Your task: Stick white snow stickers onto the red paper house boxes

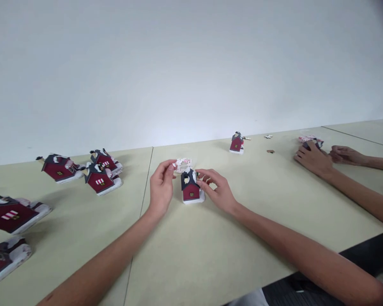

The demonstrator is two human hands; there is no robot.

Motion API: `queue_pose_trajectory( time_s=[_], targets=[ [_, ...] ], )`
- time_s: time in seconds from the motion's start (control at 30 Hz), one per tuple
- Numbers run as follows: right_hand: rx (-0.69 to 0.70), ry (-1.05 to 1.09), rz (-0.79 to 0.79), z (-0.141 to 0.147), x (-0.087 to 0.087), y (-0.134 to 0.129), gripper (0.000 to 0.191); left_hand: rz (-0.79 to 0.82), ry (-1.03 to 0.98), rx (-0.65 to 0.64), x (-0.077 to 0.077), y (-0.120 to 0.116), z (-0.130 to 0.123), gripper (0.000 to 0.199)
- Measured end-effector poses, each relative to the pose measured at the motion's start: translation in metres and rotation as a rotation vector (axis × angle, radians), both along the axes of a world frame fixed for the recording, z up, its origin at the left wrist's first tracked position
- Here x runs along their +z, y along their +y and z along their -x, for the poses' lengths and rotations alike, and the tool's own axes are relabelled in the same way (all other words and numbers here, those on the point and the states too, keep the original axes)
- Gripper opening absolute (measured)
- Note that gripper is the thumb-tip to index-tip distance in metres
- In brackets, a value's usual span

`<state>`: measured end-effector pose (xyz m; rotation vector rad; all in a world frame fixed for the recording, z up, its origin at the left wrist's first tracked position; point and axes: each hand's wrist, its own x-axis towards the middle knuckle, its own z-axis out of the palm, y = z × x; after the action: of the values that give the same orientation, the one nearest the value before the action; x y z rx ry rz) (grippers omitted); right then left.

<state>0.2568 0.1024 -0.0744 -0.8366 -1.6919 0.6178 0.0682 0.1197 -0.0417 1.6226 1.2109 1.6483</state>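
A small toy house (191,192) with dark red walls, a dark roof and a white snow-like base stands upright on the table between my hands. My left hand (162,185) pinches a red-and-white striped piece (183,163) just behind the roof; whether that piece touches the house I cannot tell. My right hand (217,189) has its thumb and fingers closed at the right edge of the house's roof. A small dark bit shows by those fingertips, too small to name.
Several similar houses (104,180) stand on the left of the table (166,255). Another house (236,143) stands at the back right, near a small brown piece (270,151) and white pieces (268,136). A co-worker's hands (315,159) handle a house at the right.
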Motion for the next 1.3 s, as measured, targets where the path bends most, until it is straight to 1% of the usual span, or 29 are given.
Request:
queue_pose_trajectory(
  time_s=[0.07,0.1,0.13,0.2,0.33,0.4,0.5,0.57,0.63,0.67,0.7,0.8,0.97,1.03,1.13,1.2,1.3],
  targets=[
    [0.011,-0.005,0.008,0.001,0.001,0.000,0.030,0.082,-0.056,0.013,-0.018,-0.010,-0.003,0.027],
    [0.018,-0.007,0.008,0.001,0.002,0.000,0.030,0.112,-0.064,0.005,-0.024,-0.012,-0.005,0.026],
    [0.025,-0.012,0.003,0.002,0.002,0.001,0.030,0.138,-0.063,-0.005,-0.028,-0.012,-0.006,0.024],
    [0.034,-0.030,-0.019,0.004,0.001,0.003,0.030,0.172,-0.045,-0.015,-0.031,-0.012,-0.007,0.023],
    [0.049,-0.025,-0.090,0.013,-0.002,0.007,0.028,0.182,-0.023,0.026,-0.030,-0.011,-0.002,0.024],
    [0.037,-0.014,-0.125,0.019,-0.005,0.008,0.028,0.191,-0.046,0.044,-0.031,-0.010,0.001,0.024],
    [0.008,-0.058,-0.159,0.023,-0.008,0.007,0.032,0.201,-0.106,0.030,-0.033,-0.008,0.004,0.022],
    [0.009,-0.132,-0.166,0.022,-0.009,0.005,0.045,0.187,-0.140,0.017,-0.036,-0.006,0.004,0.021],
    [0.028,-0.212,-0.154,0.020,-0.010,0.003,0.064,0.178,-0.163,-0.001,-0.038,-0.004,0.003,0.020],
    [0.037,-0.241,-0.143,0.019,-0.010,0.003,0.070,0.179,-0.173,-0.016,-0.039,-0.003,0.003,0.019],
    [0.045,-0.263,-0.128,0.018,-0.010,0.002,0.071,0.185,-0.189,-0.036,-0.039,-0.003,0.002,0.019],
    [0.036,-0.299,-0.094,0.015,-0.008,0.003,0.064,0.216,-0.268,-0.075,-0.041,-0.002,0.001,0.024],
    [-0.017,-0.360,-0.113,0.002,-0.002,0.008,0.060,0.217,-0.316,-0.056,-0.040,-0.002,0.006,0.025],
    [-0.053,-0.371,-0.124,-0.005,-0.002,0.009,0.059,0.194,-0.283,-0.031,-0.038,-0.004,0.009,0.025],
    [-0.099,-0.372,-0.120,-0.013,-0.003,0.014,0.056,0.169,-0.178,0.020,-0.034,-0.008,0.011,0.022],
    [-0.125,-0.356,-0.110,-0.016,-0.005,0.018,0.055,0.184,-0.164,-0.021,-0.032,-0.012,0.009,0.021],
    [-0.140,-0.325,-0.091,-0.017,-0.008,0.024,0.061,0.259,-0.231,-0.181,-0.030,-0.019,0.000,0.020]
  ],
)
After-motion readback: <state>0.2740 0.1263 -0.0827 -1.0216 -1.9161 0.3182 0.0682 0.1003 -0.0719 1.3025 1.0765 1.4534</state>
